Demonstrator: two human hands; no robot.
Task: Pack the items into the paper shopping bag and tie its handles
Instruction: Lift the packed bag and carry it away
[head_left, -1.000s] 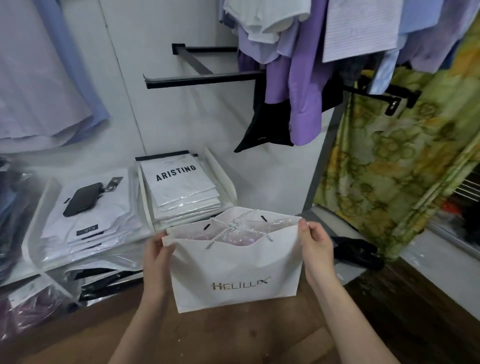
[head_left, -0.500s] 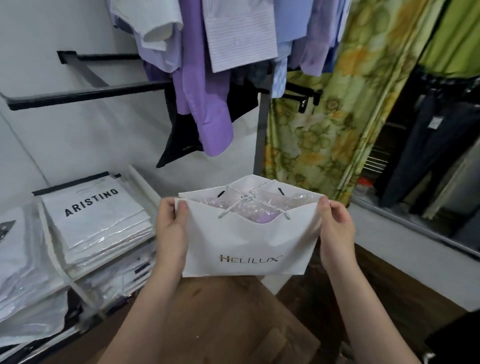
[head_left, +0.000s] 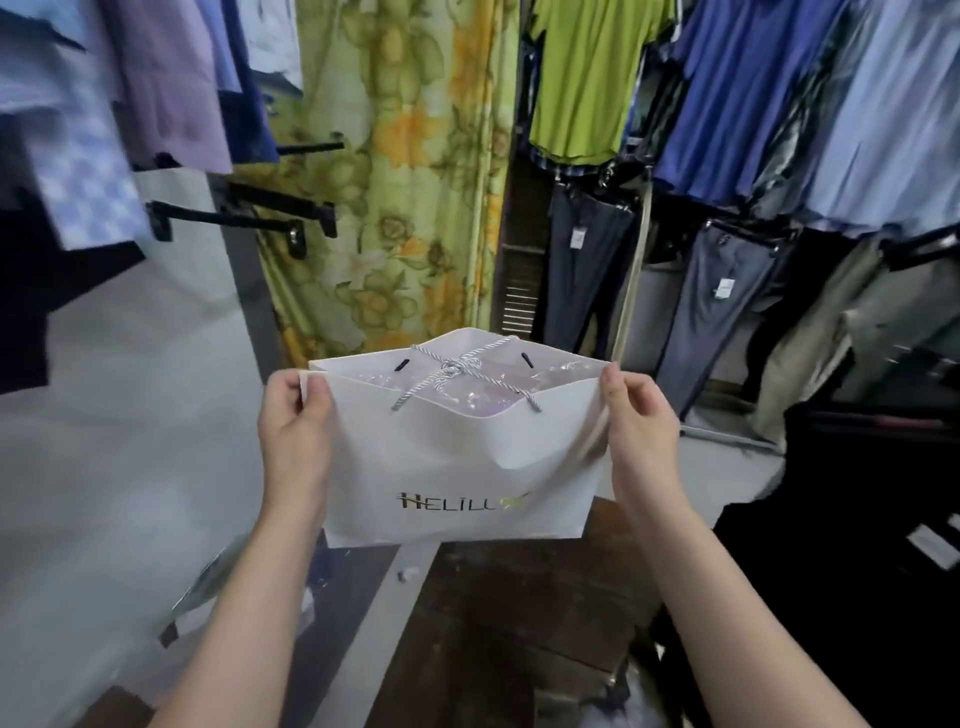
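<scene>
The white paper shopping bag (head_left: 457, 467) is held up in front of the person, upright, its mouth open toward us and its gold lettering facing them, partly lost in glare. The left hand (head_left: 293, 415) pinches the bag's top left corner, thumb on the near face and fingers curled behind. The right hand (head_left: 641, 415) grips the top right corner the same way, and the paper creases just below it. Across the mouth, the silver-white cord handles (head_left: 457, 370) are tied together in a knot at the middle. Beneath the knot, something in shiny clear plastic wrap (head_left: 483, 397) lies inside the bag, pale pink showing through.

A dark wooden bench (head_left: 519, 613) is below the bag; whether the bag's bottom touches it, I cannot tell. Behind the bag hangs a green and yellow floral curtain (head_left: 405, 182). To its right a lime green shirt (head_left: 582, 78) and blue shirts (head_left: 737, 93) hang over dark trousers (head_left: 582, 260).
</scene>
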